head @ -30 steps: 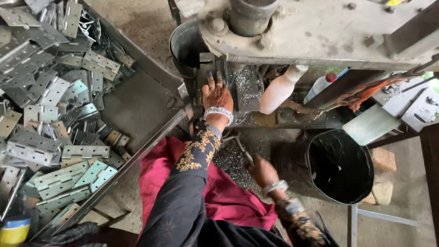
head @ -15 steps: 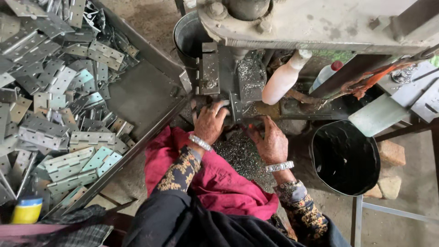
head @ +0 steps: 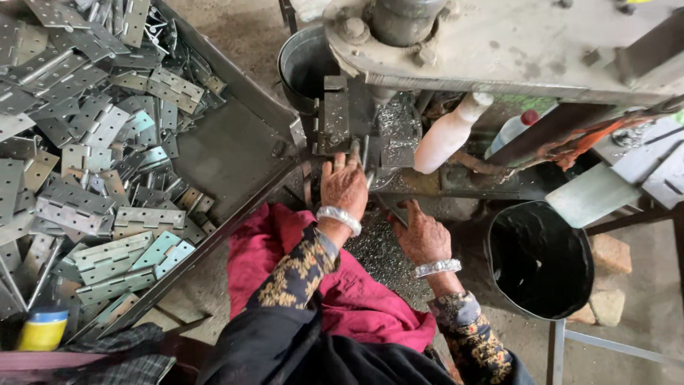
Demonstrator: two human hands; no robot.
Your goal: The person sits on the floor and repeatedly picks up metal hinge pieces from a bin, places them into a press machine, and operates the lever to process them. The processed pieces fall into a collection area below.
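Note:
My left hand (head: pixel 344 187), with a silver bangle at the wrist, reaches up to the grey metal fixture (head: pixel 335 117) of a press machine. Its fingertips touch the fixture's lower edge, beside a narrow metal piece (head: pixel 355 148); whether the fingers grip that piece is hidden. My right hand (head: pixel 422 234) lies lower, fingers spread, palm down on a heap of fine metal shavings (head: pixel 370 253) that sits on a red cloth (head: pixel 285 242) over my lap.
A large tray (head: pixel 235 157) on the left holds several flat metal hinges (head: pixel 92 142). A white plastic bottle (head: pixel 447 132) leans under the machine body (head: pixel 499 43). A black bucket (head: pixel 540 260) stands at right, a metal pail (head: pixel 303 60) behind the fixture, and a yellow can (head: pixel 43 329) at bottom left.
My left hand has moved from the shavings on my lap up to the machine's fixture. My right hand has slid down and a little right on the shavings.

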